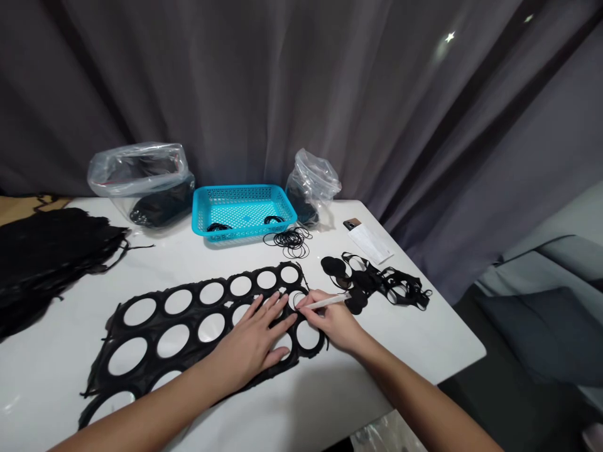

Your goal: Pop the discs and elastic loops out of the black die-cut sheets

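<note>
A black fabric sheet with rows of round cut-outs lies on the white table. My left hand presses flat on its right part, fingers spread, covering some of the holes. At the sheet's right end, my right hand is closed around a slim white pen-like tool. The tool's tip points left, at the rim of a hole near the right edge; its exact kind is not clear. A thin dark loop shows in that hole. Black cut-off scraps and discs lie just beyond my right hand.
At the back stand a blue basket holding a few black rings, and two clear plastic bags with black contents. A pile of black rings lies before the basket. Black sheets are stacked left; a phone and white paper lie right.
</note>
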Demonstrator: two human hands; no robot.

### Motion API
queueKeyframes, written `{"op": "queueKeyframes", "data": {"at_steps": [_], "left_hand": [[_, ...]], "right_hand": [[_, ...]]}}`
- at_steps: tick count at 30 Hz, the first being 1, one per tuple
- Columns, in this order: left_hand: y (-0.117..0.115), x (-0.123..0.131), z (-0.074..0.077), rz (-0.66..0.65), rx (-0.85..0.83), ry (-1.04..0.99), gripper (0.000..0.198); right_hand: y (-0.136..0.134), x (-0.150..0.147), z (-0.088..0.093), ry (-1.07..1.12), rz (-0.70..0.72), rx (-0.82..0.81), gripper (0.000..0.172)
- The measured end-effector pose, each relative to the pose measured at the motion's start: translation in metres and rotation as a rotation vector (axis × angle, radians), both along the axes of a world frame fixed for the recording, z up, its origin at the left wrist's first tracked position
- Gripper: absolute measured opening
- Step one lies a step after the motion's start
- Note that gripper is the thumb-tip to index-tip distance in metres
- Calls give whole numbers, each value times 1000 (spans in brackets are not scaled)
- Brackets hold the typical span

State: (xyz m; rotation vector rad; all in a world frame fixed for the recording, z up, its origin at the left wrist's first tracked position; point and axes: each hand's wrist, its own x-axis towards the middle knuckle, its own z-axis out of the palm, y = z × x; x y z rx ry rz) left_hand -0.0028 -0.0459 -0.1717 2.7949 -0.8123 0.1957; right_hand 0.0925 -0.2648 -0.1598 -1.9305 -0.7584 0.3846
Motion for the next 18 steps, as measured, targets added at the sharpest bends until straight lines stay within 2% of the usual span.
{"op": "queueKeyframes", "data": {"at_steps": [10,14,16,18], "left_hand": [[-1,-1,1,4,-29,15,58],[-1,-2,-1,26,-36,12,65],[-1,-2,-1,28,-31,17,64],[-1,-2,-2,28,-23,22,59]], "right_hand": [[0,-2,0,-226,68,-37,11],[2,-16,-7,-583,172,-142,13],[2,-12,-9,-745,205,-218,15],[-2,6,-8,-800,119,-266,15]]}}
